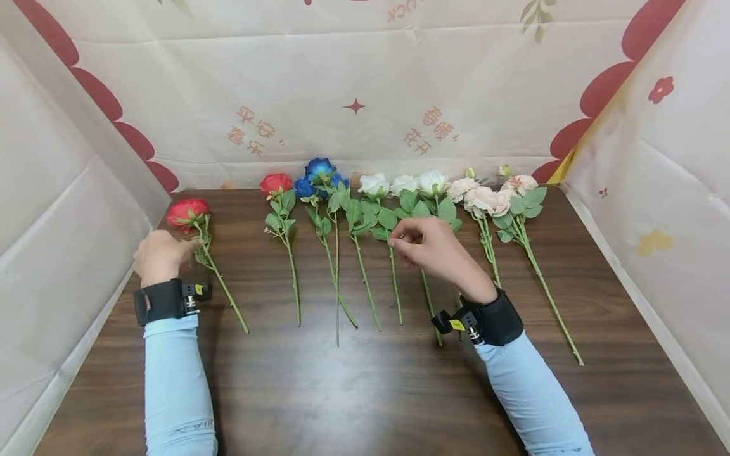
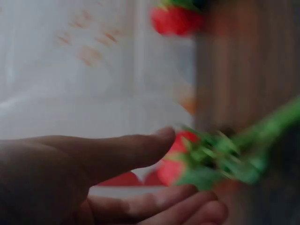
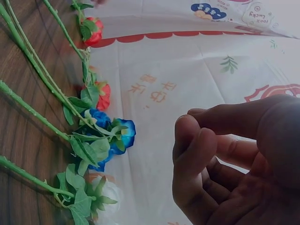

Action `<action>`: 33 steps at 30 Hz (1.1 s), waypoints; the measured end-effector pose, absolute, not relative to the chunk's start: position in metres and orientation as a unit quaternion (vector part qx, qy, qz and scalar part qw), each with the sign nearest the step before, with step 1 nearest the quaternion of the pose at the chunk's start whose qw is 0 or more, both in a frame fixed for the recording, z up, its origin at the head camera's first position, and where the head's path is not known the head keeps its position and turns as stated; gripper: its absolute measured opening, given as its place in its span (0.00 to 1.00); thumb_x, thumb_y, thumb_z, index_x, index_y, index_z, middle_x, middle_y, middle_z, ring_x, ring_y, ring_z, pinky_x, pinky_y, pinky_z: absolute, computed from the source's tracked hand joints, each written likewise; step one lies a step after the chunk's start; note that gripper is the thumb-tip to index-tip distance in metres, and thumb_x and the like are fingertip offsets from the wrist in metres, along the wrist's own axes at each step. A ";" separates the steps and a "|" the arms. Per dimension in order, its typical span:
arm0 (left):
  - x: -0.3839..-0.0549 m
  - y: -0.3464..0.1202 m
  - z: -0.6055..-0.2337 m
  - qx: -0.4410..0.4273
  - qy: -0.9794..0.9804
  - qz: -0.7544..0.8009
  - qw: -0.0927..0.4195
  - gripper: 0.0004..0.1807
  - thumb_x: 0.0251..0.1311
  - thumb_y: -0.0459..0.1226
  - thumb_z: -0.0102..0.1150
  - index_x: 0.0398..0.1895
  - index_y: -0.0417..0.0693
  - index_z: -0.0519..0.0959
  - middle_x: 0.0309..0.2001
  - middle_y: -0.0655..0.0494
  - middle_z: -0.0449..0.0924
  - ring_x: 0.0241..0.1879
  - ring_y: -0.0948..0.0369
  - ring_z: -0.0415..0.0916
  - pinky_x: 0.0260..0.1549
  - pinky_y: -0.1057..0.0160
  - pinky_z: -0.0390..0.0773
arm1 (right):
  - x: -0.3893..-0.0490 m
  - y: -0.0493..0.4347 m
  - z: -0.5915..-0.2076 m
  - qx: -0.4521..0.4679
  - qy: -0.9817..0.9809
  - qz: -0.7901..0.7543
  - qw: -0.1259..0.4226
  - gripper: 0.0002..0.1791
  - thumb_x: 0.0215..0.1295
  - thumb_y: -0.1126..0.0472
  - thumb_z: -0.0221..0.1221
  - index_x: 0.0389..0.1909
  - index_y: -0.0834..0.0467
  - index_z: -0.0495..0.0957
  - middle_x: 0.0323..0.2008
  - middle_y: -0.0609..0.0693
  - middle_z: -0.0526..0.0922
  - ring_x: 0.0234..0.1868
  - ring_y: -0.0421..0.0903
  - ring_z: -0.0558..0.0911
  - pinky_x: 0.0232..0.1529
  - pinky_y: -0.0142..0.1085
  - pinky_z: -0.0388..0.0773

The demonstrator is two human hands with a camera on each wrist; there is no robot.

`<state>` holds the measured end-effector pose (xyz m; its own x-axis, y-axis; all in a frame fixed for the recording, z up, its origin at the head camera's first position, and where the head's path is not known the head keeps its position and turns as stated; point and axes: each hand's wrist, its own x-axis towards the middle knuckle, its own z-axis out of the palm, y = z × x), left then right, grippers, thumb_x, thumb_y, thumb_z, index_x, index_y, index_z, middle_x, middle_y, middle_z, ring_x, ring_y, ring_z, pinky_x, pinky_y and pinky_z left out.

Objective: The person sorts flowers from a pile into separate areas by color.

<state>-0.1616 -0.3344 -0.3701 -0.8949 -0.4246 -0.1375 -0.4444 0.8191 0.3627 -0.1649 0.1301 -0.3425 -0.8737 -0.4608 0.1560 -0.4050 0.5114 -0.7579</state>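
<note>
At the far left lies a red rose [image 1: 188, 212] with a green leafy stem. My left hand [image 1: 162, 256] is beside its upper stem. In the left wrist view, thumb and fingers stand apart, with the blurred red rose [image 2: 173, 161] beyond them; whether they touch it is unclear. My right hand [image 1: 430, 250] hovers over the stems of the white roses [image 1: 432, 182], fingers loosely curled. The right wrist view shows the thumb of that hand [image 3: 201, 173] close against the fingertips, with nothing visible between them.
A second red rose [image 1: 276, 183], blue roses [image 1: 319, 170] and pale pink flowers [image 1: 481, 199] lie in a row along the back of the brown wooden table [image 1: 319, 392], stems pointing toward me. Printed white cloth [image 1: 353, 69] walls the back and both sides.
</note>
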 end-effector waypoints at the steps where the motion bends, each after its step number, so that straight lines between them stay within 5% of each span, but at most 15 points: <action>1: -0.162 -0.338 -0.375 -0.232 0.950 0.203 0.043 0.31 0.57 0.59 0.57 0.23 0.37 0.83 0.16 0.50 0.79 0.29 0.48 0.79 0.24 0.53 0.71 | -0.165 0.130 -0.343 -0.251 0.868 -0.427 0.034 0.03 0.65 0.59 0.59 0.34 0.52 0.82 0.19 0.44 0.79 0.17 0.41 0.77 0.16 0.36 0.74; 7: -0.167 -0.332 -0.390 -0.220 0.944 0.235 0.072 0.28 0.53 0.53 0.63 0.29 0.32 0.80 0.17 0.50 0.80 0.16 0.59 0.80 0.28 0.53 0.71 | -0.166 0.127 -0.348 -0.264 0.861 -0.432 0.045 0.04 0.65 0.60 0.60 0.34 0.55 0.81 0.20 0.48 0.80 0.18 0.45 0.78 0.17 0.35 0.75; 16: -0.179 -0.328 -0.401 -0.194 0.960 0.189 0.067 0.32 0.51 0.45 0.62 0.44 0.20 0.73 0.40 0.26 0.75 0.46 0.36 0.72 0.47 0.43 0.69 | -0.168 0.127 -0.352 -0.267 0.861 -0.430 0.054 0.06 0.66 0.60 0.58 0.37 0.58 0.81 0.20 0.47 0.80 0.19 0.47 0.79 0.17 0.35 0.74; 21: -0.180 -0.333 -0.399 -0.181 0.963 0.194 0.043 0.26 0.50 0.44 0.60 0.37 0.23 0.74 0.34 0.30 0.77 0.44 0.35 0.72 0.43 0.42 0.70 | -0.170 0.127 -0.353 -0.268 0.859 -0.432 0.051 0.06 0.66 0.59 0.58 0.36 0.57 0.81 0.20 0.47 0.79 0.19 0.48 0.79 0.16 0.35 0.74; 29: -0.170 -0.325 -0.375 -0.170 0.962 0.214 -0.004 0.15 0.53 0.39 0.54 0.18 0.34 0.79 0.15 0.50 0.78 0.38 0.39 0.74 0.38 0.45 0.68 | -0.172 0.130 -0.358 -0.259 0.862 -0.432 0.058 0.04 0.66 0.60 0.58 0.34 0.54 0.81 0.20 0.46 0.79 0.18 0.44 0.79 0.16 0.36 0.76; 33: -0.163 -0.316 -0.358 -0.153 0.957 0.247 -0.014 0.16 0.58 0.39 0.53 0.23 0.36 0.84 0.17 0.52 0.81 0.36 0.44 0.76 0.35 0.51 0.67 | -0.175 0.131 -0.360 -0.251 0.863 -0.434 0.057 0.04 0.66 0.60 0.58 0.34 0.53 0.81 0.20 0.46 0.80 0.18 0.43 0.78 0.16 0.37 0.76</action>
